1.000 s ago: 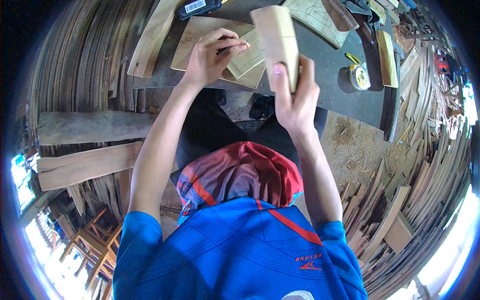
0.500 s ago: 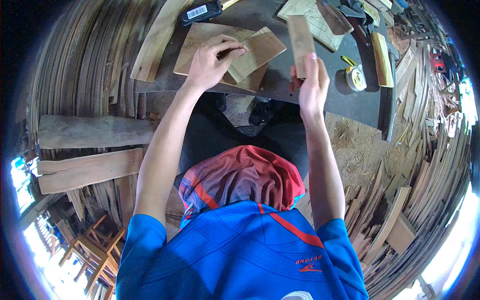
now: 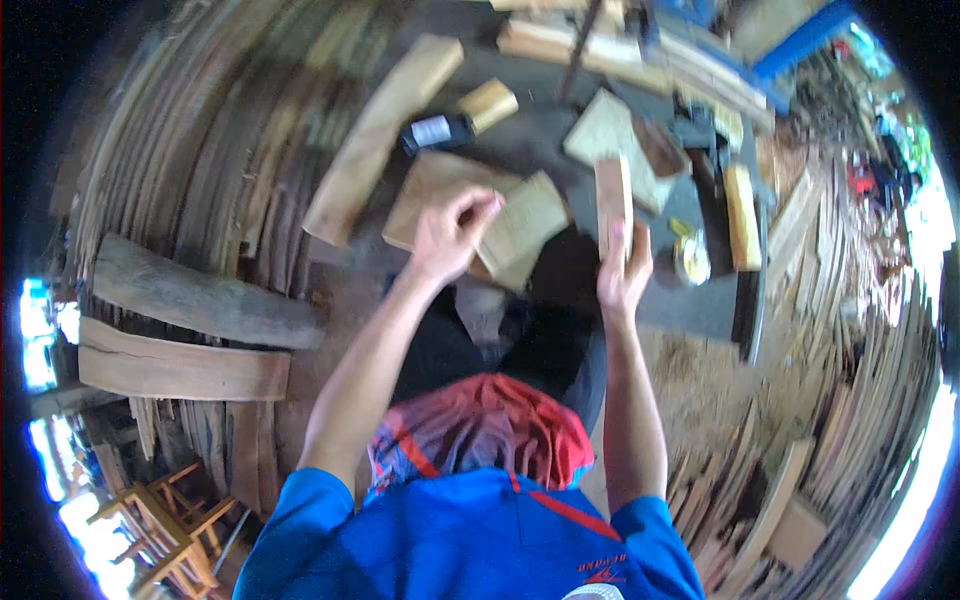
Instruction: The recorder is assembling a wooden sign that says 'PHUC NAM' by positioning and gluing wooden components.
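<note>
My right hand (image 3: 624, 272) clamps a wooden block (image 3: 611, 195); my left hand (image 3: 446, 238) is pinched together. The white label (image 3: 431, 131) looks blurred.

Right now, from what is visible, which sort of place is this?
Probably a woodworking shop: long boards line the left side, flat wood pieces lie on a dark table, and the right hand holds a wooden block.
</note>
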{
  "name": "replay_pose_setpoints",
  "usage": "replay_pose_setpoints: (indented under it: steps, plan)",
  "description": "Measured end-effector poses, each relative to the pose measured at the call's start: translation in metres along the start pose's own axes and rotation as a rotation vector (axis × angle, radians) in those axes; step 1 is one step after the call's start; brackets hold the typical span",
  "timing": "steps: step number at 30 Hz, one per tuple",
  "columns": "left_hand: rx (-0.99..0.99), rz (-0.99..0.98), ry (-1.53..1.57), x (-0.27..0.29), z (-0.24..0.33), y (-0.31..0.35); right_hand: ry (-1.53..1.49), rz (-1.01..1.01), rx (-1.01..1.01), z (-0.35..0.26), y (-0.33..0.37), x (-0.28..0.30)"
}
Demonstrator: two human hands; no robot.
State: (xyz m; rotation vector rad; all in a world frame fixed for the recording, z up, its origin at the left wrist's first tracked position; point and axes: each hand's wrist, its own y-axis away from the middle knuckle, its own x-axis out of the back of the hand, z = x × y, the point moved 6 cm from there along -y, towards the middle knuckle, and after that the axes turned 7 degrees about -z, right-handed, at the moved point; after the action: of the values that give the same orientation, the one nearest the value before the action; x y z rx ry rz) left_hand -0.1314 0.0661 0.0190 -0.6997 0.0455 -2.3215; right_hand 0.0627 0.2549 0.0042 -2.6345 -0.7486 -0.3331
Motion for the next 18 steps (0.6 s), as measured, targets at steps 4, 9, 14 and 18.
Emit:
replay_pose_setpoints:
  steps: [4,9,14,18]
  plan:
    - [0.167,-0.009,0.534,-0.009,-0.028,0.014,-0.003,0.014,-0.011,0.007,0.014,-0.004]
    - [-0.048,-0.369,0.975,0.026,0.114,0.041,-0.166,-0.089,-0.135,0.021,0.021,-0.006]
    - [-0.568,-0.779,1.313,0.074,0.236,0.063,-0.185,-0.066,-0.132,0.017,0.017,-0.003]
    - [-0.615,-0.823,1.316,0.099,0.272,0.059,-0.196,-0.063,-0.157,0.014,0.018,-0.005]
